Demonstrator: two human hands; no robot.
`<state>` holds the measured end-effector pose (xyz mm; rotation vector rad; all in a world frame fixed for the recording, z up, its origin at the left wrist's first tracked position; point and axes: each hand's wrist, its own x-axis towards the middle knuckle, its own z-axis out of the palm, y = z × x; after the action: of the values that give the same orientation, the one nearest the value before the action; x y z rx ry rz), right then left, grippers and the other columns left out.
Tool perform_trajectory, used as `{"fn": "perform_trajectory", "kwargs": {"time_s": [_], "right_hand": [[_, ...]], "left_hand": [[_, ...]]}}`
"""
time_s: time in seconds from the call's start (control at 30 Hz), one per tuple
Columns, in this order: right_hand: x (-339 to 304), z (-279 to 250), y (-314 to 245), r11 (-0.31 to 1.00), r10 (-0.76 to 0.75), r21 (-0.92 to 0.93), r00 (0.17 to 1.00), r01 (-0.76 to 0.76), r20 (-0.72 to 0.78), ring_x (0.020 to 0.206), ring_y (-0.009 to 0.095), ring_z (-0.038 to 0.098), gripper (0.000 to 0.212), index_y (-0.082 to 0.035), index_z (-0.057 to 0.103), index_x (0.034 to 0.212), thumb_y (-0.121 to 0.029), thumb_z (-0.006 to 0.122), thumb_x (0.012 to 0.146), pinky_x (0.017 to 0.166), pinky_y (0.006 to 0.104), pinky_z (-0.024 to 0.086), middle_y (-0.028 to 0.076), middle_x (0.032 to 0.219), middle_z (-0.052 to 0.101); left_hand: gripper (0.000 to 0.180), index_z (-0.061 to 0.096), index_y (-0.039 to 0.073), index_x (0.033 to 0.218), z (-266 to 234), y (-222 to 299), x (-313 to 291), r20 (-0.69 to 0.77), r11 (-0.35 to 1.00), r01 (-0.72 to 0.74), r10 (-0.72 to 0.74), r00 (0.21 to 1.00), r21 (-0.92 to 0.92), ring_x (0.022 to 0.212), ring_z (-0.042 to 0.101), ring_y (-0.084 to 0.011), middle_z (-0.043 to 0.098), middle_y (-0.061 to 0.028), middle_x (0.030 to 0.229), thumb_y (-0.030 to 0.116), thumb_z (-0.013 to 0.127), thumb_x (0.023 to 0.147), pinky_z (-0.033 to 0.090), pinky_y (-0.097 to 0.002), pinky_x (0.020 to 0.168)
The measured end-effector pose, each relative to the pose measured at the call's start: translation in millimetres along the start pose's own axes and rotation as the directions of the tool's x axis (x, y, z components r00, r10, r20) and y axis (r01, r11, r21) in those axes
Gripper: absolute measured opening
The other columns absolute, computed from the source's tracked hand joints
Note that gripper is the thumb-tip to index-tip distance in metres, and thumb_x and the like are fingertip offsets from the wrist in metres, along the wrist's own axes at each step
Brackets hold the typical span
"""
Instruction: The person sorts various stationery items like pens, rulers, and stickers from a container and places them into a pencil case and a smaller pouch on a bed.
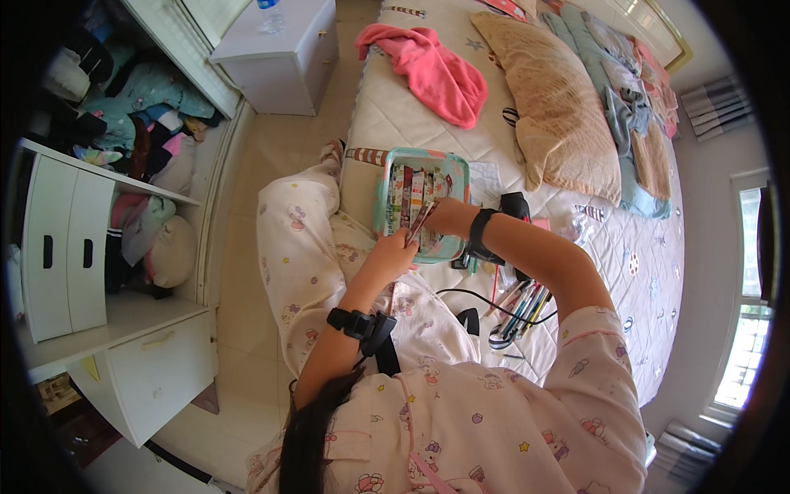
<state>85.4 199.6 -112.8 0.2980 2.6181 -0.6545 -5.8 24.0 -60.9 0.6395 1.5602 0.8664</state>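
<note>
A teal basket with a pinkish pattern sits on the bed beside my leg, holding several narrow printed packets or boxes. Over its near side my hands come together around a slim, light-coloured printed strip or packet, tilted upward; its exact kind is too small to make out. My left hand pinches its lower end. My right hand reaches in from the right, fingers closed at the packet's side and partly hidden. Both wrists wear black straps.
Pens and pencils lie loose on the bed to the right, crossed by a black cable. A pink cloth and tan pillow lie farther off. A white nightstand and open wardrobe stand left.
</note>
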Motion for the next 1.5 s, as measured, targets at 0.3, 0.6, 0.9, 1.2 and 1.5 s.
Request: {"fn": "perform_trajectory", "kwargs": {"time_s": [0.3,0.6,0.9,1.2,1.5], "right_hand": [[39.3,64.9,26.4,0.908,-0.283,-0.354,0.951,0.225,-0.121,0.080,0.026,0.062,0.021,-0.004,0.062,0.092,-0.011,0.051,0.076,0.065,0.0348,0.050,0.012,0.091,0.063],[23.3,48.9,30.6,0.959,-0.172,-0.227,0.985,0.167,-0.003,0.069,0.029,0.062,0.013,-0.002,0.065,0.075,-0.008,0.056,0.068,0.061,0.0358,0.050,0.014,0.073,0.063],[3.8,16.7,3.0,0.931,-0.110,-0.327,0.980,0.160,0.166,0.072,0.030,0.062,0.013,-0.001,0.065,0.076,-0.008,0.056,0.070,0.062,0.0368,0.050,0.014,0.076,0.063],[-10.1,-10.6,-24.7,0.949,-0.022,-0.307,0.986,0.072,0.163,0.072,0.031,0.062,0.015,0.000,0.064,0.078,-0.010,0.061,0.068,0.061,0.0375,0.050,0.014,0.077,0.063],[-20.3,-9.9,-36.4,0.904,0.047,-0.416,0.947,0.094,0.316,0.073,0.029,0.063,0.013,-0.002,0.065,0.077,-0.010,0.059,0.069,0.060,0.0366,0.049,0.012,0.077,0.064]], "left_hand": [[0.026,0.047,-0.001,0.103,-0.9,-4.0,-1.0,-0.025,0.999,-0.032,0.032,0.999,0.020,0.073,0.065,-0.0245,0.054,-0.0118,0.091,0.018,0.047,0.085,0.052,-0.0279,0.055],[0.028,0.047,0.000,0.105,-3.0,-8.9,2.4,-0.010,1.000,-0.029,0.029,1.000,0.001,0.076,0.065,-0.0252,0.056,-0.0131,0.094,0.019,0.046,0.085,0.052,-0.0277,0.057],[0.027,0.047,0.000,0.105,-2.9,-6.4,1.9,0.017,0.999,-0.019,0.019,1.000,-0.037,0.076,0.065,-0.0250,0.056,-0.0118,0.092,0.018,0.046,0.085,0.052,-0.0275,0.058],[0.027,0.047,-0.001,0.105,-2.7,-2.0,-2.9,0.014,0.996,-0.011,0.012,1.000,-0.086,0.076,0.065,-0.0241,0.055,-0.0104,0.094,0.017,0.047,0.085,0.052,-0.0272,0.059],[0.025,0.047,-0.002,0.103,-2.8,-0.4,-3.0,0.025,0.999,-0.024,0.025,0.999,-0.046,0.074,0.065,-0.0230,0.054,-0.0099,0.093,0.016,0.048,0.085,0.052,-0.0263,0.056]]}}
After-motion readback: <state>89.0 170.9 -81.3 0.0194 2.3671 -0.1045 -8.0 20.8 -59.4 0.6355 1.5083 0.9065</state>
